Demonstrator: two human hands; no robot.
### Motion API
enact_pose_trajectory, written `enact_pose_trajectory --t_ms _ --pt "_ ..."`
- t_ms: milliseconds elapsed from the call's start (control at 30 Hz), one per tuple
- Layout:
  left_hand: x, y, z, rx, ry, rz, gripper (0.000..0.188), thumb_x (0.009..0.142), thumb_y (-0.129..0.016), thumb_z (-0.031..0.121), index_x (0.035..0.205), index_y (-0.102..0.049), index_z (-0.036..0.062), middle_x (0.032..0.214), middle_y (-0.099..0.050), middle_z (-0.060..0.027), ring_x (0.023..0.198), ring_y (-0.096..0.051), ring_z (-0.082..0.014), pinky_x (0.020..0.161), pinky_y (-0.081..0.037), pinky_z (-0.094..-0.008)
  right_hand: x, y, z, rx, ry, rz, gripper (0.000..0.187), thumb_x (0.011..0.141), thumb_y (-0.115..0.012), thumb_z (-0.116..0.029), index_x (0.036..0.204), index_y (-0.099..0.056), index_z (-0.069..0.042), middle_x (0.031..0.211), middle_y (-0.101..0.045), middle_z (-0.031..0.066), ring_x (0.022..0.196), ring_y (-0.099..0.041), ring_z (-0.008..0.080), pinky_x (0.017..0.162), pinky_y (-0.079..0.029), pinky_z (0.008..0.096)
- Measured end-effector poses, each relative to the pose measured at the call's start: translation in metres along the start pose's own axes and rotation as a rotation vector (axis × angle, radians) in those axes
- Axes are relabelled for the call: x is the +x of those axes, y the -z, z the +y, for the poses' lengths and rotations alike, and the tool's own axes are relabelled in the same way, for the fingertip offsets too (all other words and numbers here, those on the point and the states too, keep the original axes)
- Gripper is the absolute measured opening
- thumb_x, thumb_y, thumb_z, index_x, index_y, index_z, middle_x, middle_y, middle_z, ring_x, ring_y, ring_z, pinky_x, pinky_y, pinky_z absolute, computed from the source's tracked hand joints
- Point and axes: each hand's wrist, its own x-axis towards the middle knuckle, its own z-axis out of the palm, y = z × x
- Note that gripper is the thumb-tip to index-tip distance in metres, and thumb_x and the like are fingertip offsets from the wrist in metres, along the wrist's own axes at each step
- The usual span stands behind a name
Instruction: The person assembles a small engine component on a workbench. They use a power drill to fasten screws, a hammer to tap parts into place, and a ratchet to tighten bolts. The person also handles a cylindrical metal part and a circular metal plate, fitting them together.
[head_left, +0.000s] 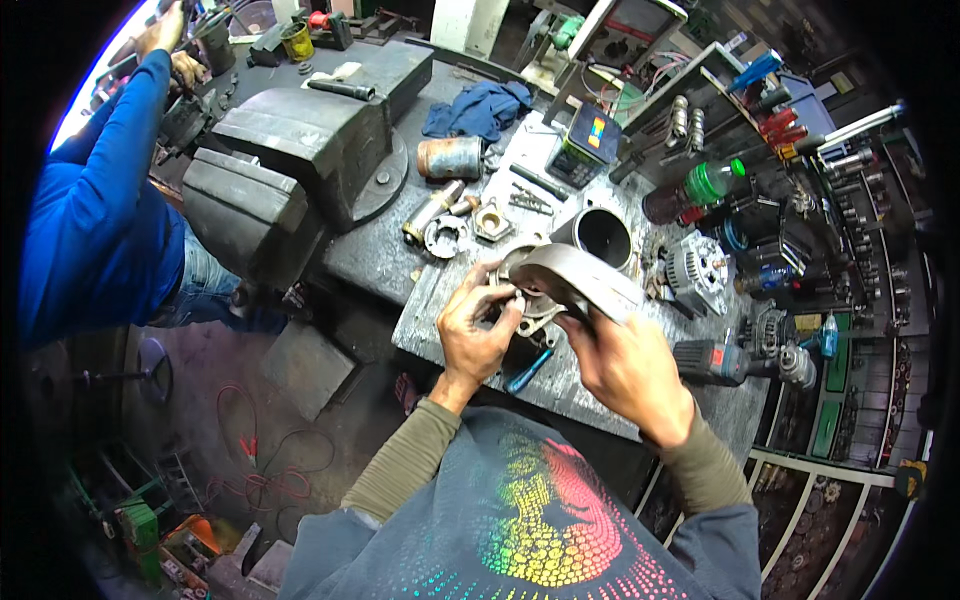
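Observation:
My right hand (635, 375) grips a grey curved metal housing (580, 272) by its near right side and holds it tilted above the bench. At its left end is a round, flanged face with an opening. My left hand (474, 335) is at that face, its thumb and fingers curled together in a pinch; what lies between the fingertips, if anything, is too small to make out. Behind the housing stands an open metal cylinder (606, 236). A blue-handled tool (529, 371) lies on the bench just below my hands.
Left of the bench parts is a large vise (300, 135). Ring-shaped metal parts (446, 237), a rusty cylinder (450, 157) and a blue cloth (480, 108) lie nearby. An alternator (695, 272) and green-capped bottle (712, 182) are at right. A blue-sleeved co-worker (95, 210) stands at left.

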Motion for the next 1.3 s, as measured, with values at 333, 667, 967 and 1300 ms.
enact_pose_trajectory --t_ms 333,667,967,1300 --pt "0.003 -0.003 0.008 -0.044 0.023 -0.028 0.021 0.085 -0.078 -0.005 0.106 -0.075 -0.0064 0.140 -0.063 -0.0250 0.121 -0.068 -0.0268 0.089 -0.062 -0.0322 -0.004 -0.010 0.008 -0.050 0.000 -0.040 0.034 0.098 -0.068 -0.015 0.129 -0.061 -0.003 0.084 -0.070 0.0228 0.069 -0.069 0.0422 0.062 -0.057 0.0495" --pt "0.002 -0.002 0.008 -0.095 0.063 -0.044 0.021 0.086 -0.075 -0.007 0.107 -0.072 -0.0062 0.143 -0.060 -0.0247 0.122 -0.067 -0.0263 0.094 -0.061 -0.0323 -0.005 -0.015 0.008 -0.038 -0.185 -0.132 0.023 0.097 -0.071 -0.015 0.109 -0.065 0.004 0.086 -0.068 0.0271 0.075 -0.066 0.0468 0.066 -0.053 0.0523" --pt "0.004 -0.007 0.006 -0.070 0.062 -0.010 0.019 0.086 -0.078 -0.004 0.104 -0.072 -0.0076 0.141 -0.063 -0.0225 0.111 -0.071 -0.0205 0.088 -0.062 -0.0297 -0.003 -0.005 0.000 -0.065 0.099 0.210 0.021 0.098 -0.071 -0.014 0.110 -0.066 0.002 0.084 -0.070 0.0211 0.070 -0.069 0.0405 0.061 -0.054 0.0448" --pt "0.006 -0.010 0.005 -0.032 -0.006 0.019 0.017 0.083 -0.080 0.002 0.098 -0.075 -0.0035 0.133 -0.070 -0.0192 0.092 -0.073 -0.0136 0.072 -0.058 -0.0267 -0.003 0.005 0.000 0.146 0.056 0.381 0.017 0.097 -0.072 -0.009 0.107 -0.068 0.003 0.087 -0.068 0.0180 0.071 -0.064 0.0350 0.066 -0.051 0.0442"
